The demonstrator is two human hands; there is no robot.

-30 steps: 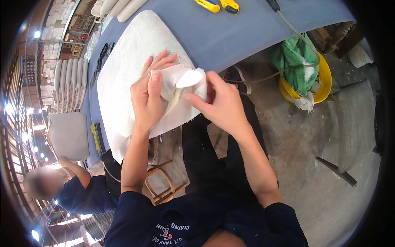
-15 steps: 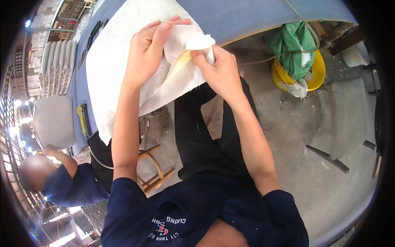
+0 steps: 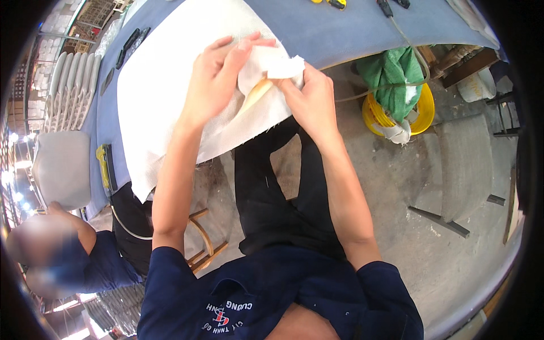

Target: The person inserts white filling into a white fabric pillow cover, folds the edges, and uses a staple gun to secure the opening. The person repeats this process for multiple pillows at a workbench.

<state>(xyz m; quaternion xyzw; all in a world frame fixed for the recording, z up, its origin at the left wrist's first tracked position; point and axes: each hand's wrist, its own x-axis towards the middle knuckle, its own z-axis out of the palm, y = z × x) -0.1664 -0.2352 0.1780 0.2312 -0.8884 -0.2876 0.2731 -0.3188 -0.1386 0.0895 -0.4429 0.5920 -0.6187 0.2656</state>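
Note:
A piece of white woven cloth (image 3: 153, 90) lies over the corner of a blue-covered table (image 3: 334, 28), its frayed edge toward me. My left hand (image 3: 218, 79) rests on it with the fingers stretched out and somewhat apart. A cloth flap is turned back beside this hand, and a pale yellow, foam-like strip (image 3: 256, 96) shows in the fold. My right hand (image 3: 313, 102) pinches the folded edge between thumb and fingers. A small white piece (image 3: 286, 68) sticks up by the right thumb; whether it is part of the cloth I cannot tell.
A yellow-and-black tool (image 3: 106, 164) sits at the table's left edge, dark tools (image 3: 131, 48) farther back. At right, a yellow bucket (image 3: 426, 113) holds a green sack (image 3: 394, 73), crossed by a hose. A co-worker (image 3: 107, 258) stands at left by a grey padded seat (image 3: 62, 170). A wooden frame (image 3: 207, 238) is below.
My whole view has shifted a little, bringing more tools into sight at the table's back. Both hands stay at the fold; the left fingers are spread wider and the turned-back flap has changed shape.

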